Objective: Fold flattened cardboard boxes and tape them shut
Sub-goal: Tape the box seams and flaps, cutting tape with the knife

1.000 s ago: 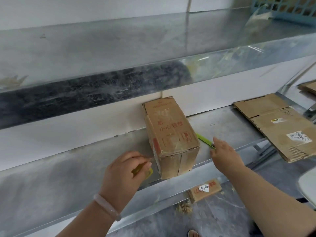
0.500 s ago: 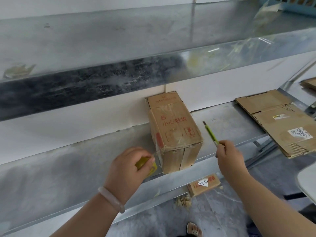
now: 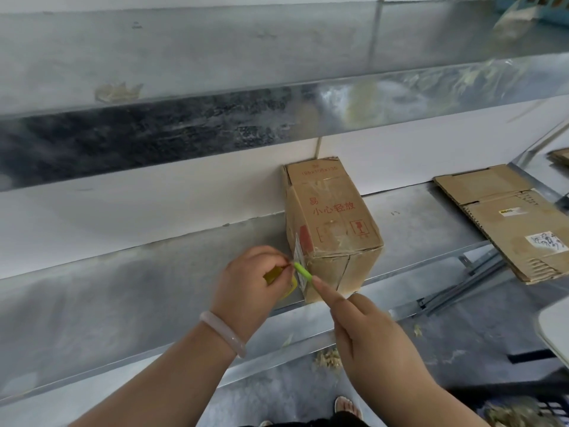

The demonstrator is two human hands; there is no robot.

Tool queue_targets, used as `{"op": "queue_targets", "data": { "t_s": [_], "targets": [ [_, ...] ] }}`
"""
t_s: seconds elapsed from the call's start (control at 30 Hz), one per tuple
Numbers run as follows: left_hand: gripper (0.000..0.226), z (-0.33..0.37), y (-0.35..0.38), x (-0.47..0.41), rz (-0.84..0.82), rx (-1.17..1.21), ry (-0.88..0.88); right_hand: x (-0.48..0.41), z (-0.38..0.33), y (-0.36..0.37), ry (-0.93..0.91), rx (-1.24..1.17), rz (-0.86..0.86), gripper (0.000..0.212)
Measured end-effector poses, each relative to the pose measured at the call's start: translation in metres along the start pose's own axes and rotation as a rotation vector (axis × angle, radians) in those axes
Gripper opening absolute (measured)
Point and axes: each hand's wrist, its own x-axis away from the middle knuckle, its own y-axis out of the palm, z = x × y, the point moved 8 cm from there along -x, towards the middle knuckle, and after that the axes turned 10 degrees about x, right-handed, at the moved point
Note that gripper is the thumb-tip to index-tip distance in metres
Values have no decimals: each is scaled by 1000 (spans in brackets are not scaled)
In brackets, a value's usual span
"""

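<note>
A folded brown cardboard box with red printing lies on the metal shelf, its near end flaps taped together. My left hand grips a yellow tape roll just left of the box's near corner, with a clear strip of tape stretched to the box's left side. My right hand holds a green cutter, index finger stretched along it, its tip at the tape between roll and box.
Flattened cardboard boxes lie stacked at the shelf's right end. An upper metal shelf overhangs the work area. A white surface's corner pokes in at the right. Scraps and feet in sandals show on the floor below.
My right hand picked the green cutter up from the shelf right of the box and carried it left across the box's front to the tape. The left hand stayed by the roll.
</note>
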Motion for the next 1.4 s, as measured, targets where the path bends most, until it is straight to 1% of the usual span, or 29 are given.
{"op": "queue_targets", "data": {
  "t_s": [0.1,0.17,0.3,0.37,0.43,0.47,0.53,0.63,0.73,0.8,0.9,1.07,1.23,1.3,1.4],
  "targets": [
    [2,1,1,0,4,12,1,0,-2,1,-6,-8,-5,64],
    [1,2,1,1,6,25,-7,4,-1,2,7,-76,-29,65],
    [2,3,2,1,15,62,-18,5,1,-2,47,-135,25,64],
    [3,4,2,1,26,69,-16,3,5,-3,91,-94,43,58],
    [4,5,2,0,38,81,-15,1,4,-9,84,2,61,47],
    [4,6,3,0,44,85,-13,0,4,-11,90,24,39,45],
    [4,9,4,1,44,85,-16,-1,7,-10,111,-26,-11,46],
    [4,10,6,2,27,73,-27,-2,6,-13,122,-16,-9,50],
    [6,12,6,1,22,66,-31,0,1,-13,98,-35,17,64],
    [6,13,6,1,21,53,-31,3,0,-13,86,-24,23,65],
    [6,13,6,1,17,49,-37,6,3,-18,80,-2,47,60],
    [6,14,7,-2,21,36,-38,10,2,-19,43,22,55,71],
    [6,15,7,-2,16,53,-33,12,0,-13,41,25,33,68],
    [5,14,8,-2,11,48,-31,10,0,-12,48,17,12,71],
    [5,13,11,1,0,49,-32,6,-2,-8,33,18,0,83]
  ]
}}
